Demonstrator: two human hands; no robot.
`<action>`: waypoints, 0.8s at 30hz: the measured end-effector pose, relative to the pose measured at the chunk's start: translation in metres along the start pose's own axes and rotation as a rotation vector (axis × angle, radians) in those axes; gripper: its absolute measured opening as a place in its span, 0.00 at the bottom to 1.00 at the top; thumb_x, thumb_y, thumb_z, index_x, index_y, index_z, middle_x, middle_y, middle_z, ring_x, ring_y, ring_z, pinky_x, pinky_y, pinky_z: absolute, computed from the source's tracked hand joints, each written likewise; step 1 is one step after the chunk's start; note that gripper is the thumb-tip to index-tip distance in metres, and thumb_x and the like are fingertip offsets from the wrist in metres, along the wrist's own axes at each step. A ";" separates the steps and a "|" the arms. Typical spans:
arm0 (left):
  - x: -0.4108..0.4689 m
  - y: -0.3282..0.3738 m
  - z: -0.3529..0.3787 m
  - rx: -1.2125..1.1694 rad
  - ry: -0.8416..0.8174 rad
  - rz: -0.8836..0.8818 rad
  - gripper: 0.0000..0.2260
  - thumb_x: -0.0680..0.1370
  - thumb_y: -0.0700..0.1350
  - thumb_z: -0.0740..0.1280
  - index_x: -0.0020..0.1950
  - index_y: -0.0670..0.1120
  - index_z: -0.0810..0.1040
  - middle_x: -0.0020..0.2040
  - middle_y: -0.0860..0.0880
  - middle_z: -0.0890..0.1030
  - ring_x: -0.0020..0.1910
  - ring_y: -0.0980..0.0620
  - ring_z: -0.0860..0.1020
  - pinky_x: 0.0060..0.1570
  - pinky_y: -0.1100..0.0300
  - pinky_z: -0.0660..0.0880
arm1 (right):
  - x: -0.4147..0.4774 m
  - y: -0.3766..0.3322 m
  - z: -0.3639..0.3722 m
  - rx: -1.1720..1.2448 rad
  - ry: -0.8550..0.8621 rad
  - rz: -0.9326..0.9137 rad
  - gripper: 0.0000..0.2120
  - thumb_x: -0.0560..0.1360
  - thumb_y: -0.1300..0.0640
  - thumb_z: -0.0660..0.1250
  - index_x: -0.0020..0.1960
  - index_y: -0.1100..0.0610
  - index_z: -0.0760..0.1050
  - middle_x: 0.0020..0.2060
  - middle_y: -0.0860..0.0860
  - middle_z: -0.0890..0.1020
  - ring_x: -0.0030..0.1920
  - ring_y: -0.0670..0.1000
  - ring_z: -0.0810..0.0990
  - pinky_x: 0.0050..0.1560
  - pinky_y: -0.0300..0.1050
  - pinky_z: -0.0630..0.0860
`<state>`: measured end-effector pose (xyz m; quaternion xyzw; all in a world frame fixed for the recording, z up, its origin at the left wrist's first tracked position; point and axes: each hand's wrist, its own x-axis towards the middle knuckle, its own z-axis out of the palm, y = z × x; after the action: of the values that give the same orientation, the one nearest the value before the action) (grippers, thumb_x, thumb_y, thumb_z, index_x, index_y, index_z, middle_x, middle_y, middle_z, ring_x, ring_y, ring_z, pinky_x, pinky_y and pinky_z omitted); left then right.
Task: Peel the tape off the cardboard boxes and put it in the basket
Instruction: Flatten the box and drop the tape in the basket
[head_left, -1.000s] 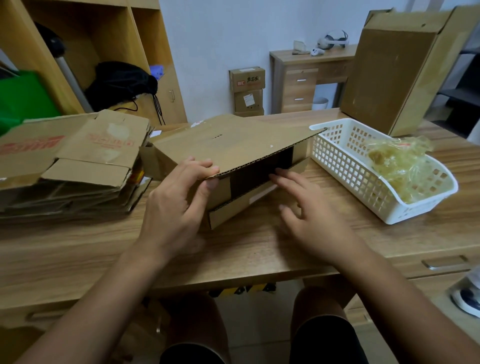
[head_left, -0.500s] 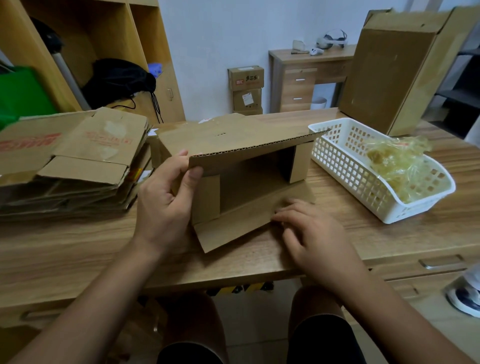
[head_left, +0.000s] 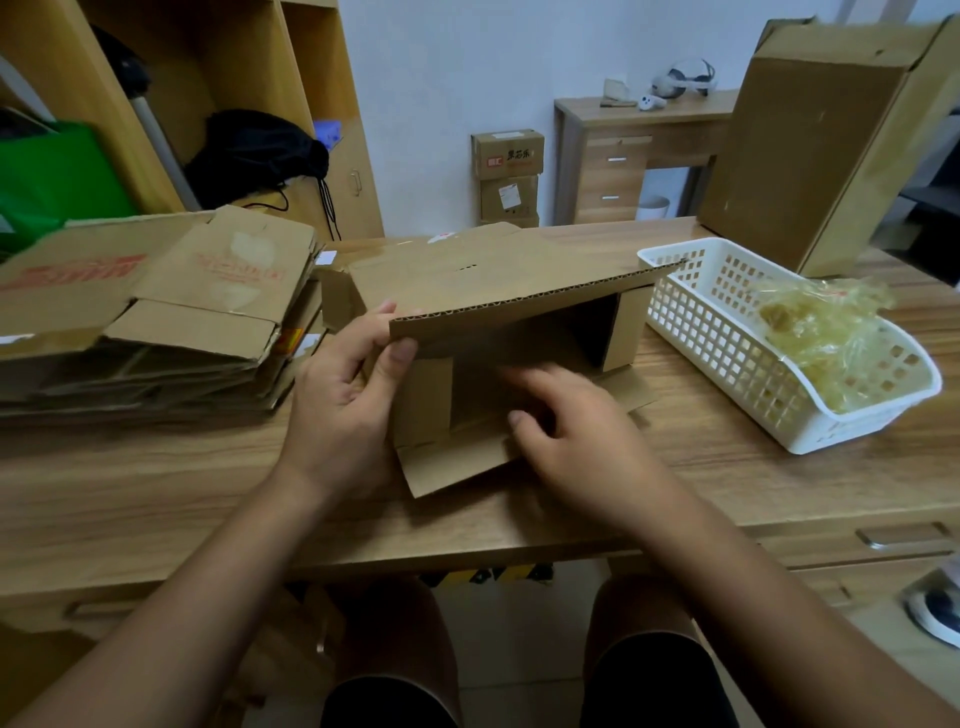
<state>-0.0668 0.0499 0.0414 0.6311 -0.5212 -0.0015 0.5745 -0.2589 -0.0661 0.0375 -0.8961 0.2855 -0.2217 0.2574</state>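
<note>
A brown cardboard box (head_left: 498, 275) lies on its side on the wooden desk, its open end facing me and its flaps spread. My left hand (head_left: 343, 405) pinches the near left corner of the raised top flap, thumb below and fingers above. My right hand (head_left: 576, 441) is blurred at the box's mouth, over the bottom flap, fingers reaching inward; whether it holds anything is unclear. At the right stands a white plastic basket (head_left: 727, 358) with a wad of crumpled clear tape (head_left: 826, 332) inside.
A stack of flattened cardboard boxes (head_left: 150, 306) fills the left of the desk (head_left: 156, 499). A tall cardboard box (head_left: 821, 150) stands behind the basket. Shelves with a black bag (head_left: 254, 150) and a green bag lie behind at left.
My left hand has lifted the top flap higher, opening the box's mouth. My right hand pressed the bottom flap down to the desk, then moved up and left into the opening.
</note>
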 end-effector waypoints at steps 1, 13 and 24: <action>0.000 0.001 0.000 0.001 -0.009 0.005 0.07 0.81 0.56 0.62 0.56 0.61 0.78 0.64 0.63 0.79 0.71 0.56 0.74 0.69 0.44 0.72 | 0.003 -0.003 0.004 0.079 -0.043 0.014 0.24 0.82 0.49 0.64 0.77 0.45 0.67 0.69 0.43 0.75 0.67 0.42 0.73 0.67 0.40 0.71; -0.005 -0.007 -0.003 0.053 -0.189 0.023 0.14 0.82 0.49 0.62 0.62 0.45 0.81 0.65 0.66 0.78 0.74 0.60 0.68 0.73 0.60 0.66 | -0.010 -0.018 0.028 0.433 -0.284 -0.110 0.20 0.80 0.57 0.62 0.67 0.41 0.79 0.63 0.35 0.80 0.67 0.37 0.75 0.71 0.48 0.70; -0.022 -0.023 -0.001 0.041 -0.228 0.014 0.12 0.83 0.55 0.60 0.62 0.58 0.79 0.70 0.57 0.77 0.78 0.56 0.64 0.76 0.58 0.62 | -0.022 0.027 0.010 0.224 -0.019 0.025 0.19 0.82 0.59 0.65 0.72 0.49 0.75 0.67 0.44 0.75 0.68 0.40 0.72 0.69 0.30 0.65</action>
<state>-0.0609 0.0603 0.0118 0.6350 -0.5874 -0.0586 0.4983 -0.2804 -0.0676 0.0088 -0.8603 0.2676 -0.2404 0.3613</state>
